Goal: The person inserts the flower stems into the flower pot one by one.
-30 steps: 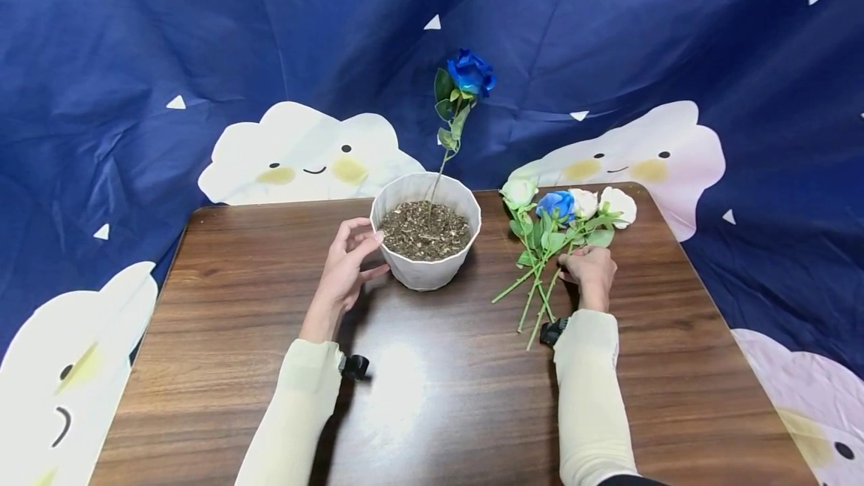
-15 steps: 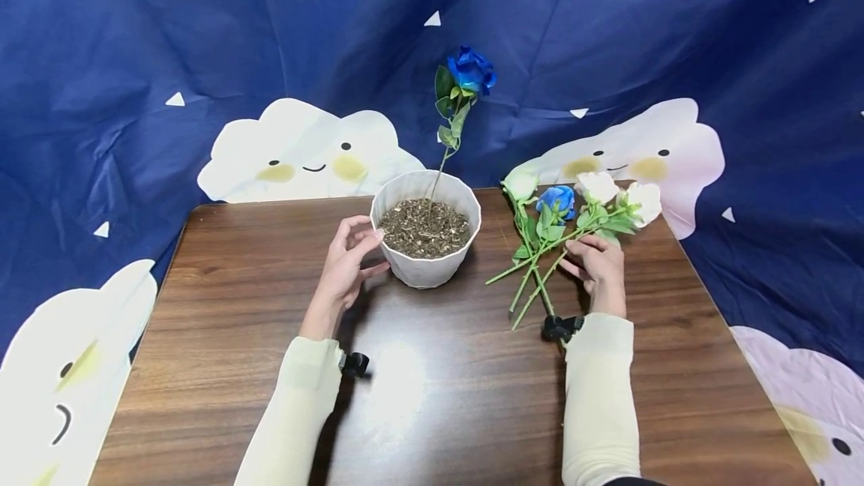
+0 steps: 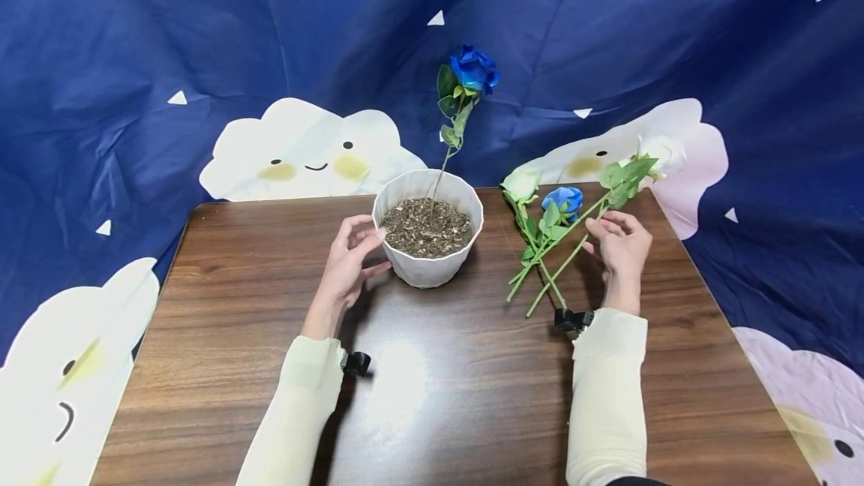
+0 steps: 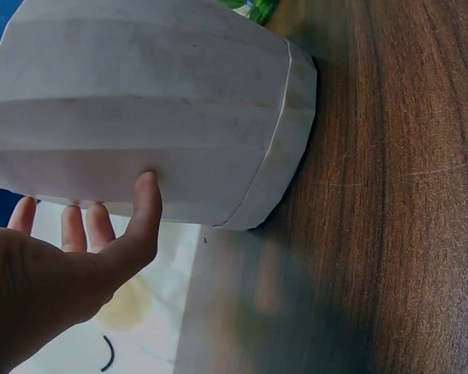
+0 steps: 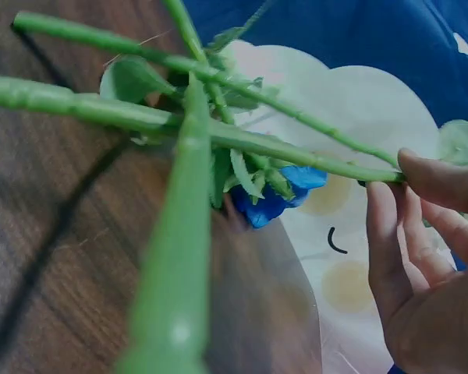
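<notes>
In the head view, a white faceted flowerpot (image 3: 432, 272) holds dark soil, with one blue rose (image 3: 475, 70) standing upright in it. My left hand (image 3: 346, 265) grips the pot's left side, its thumb at the rim. One fingertip (image 4: 147, 183) touches the outer wall in the left wrist view. At right, my right hand (image 3: 619, 246) pinches two green stems (image 5: 343, 165) between thumb and fingers. White rose heads (image 3: 661, 154) overlap at their upper end, raised over the table. A pale green rose (image 3: 521, 184) and another blue rose (image 3: 563, 201) lie beside them.
Everything stands on a brown wooden table (image 3: 459, 396). Behind it hangs a dark blue cloth (image 3: 202, 21) with printed clouds. The stems of the lying roses cross the held ones in the head view. Each wrist wears a black camera (image 3: 355, 363).
My right hand has moved right and away from me, lifting the white roses off the pile. The pale green and blue roses stay on the table. My left hand keeps its place at the pot.
</notes>
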### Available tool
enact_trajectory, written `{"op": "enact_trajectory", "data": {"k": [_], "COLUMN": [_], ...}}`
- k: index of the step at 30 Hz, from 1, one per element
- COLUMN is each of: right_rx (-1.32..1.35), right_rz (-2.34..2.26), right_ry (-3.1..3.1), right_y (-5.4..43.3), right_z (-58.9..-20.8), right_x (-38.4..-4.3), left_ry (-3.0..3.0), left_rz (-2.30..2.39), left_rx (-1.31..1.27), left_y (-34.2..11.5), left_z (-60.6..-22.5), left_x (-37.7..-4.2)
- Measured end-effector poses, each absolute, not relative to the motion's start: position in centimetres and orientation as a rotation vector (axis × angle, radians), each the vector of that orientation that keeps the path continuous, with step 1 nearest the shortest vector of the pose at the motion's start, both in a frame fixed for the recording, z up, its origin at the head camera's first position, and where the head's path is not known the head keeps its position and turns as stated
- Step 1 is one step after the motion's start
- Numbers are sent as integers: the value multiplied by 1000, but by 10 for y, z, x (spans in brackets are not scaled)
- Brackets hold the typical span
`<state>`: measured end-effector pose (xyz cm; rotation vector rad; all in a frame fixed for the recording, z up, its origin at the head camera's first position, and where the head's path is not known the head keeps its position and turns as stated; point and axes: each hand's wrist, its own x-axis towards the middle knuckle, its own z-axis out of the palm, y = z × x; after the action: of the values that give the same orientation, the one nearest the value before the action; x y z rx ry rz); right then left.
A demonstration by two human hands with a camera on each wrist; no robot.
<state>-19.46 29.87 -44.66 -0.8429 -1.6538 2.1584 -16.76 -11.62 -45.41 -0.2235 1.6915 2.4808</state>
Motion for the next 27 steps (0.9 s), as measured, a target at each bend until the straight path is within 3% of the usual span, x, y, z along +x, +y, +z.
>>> {"op": "enact_trajectory", "data": {"k": [11,21,27], "right_rx": [-566,-589,-453], "right_rz": [1997,1883,1751], "right_ry": [-1429,-1363,-1213], "right_y": [301,299,296], "right_z": [-423,-407,-399], "right_x": [-196,-198,-200], "left_ry": [1684,1691,1688], "left_rz": [2481,2470,2478], "left_rx": [-226,-239,-221], "left_y": [-116,-117,-118], "left_z": [-454,-453,-453], "left_x": [-167,-167,-168]}}
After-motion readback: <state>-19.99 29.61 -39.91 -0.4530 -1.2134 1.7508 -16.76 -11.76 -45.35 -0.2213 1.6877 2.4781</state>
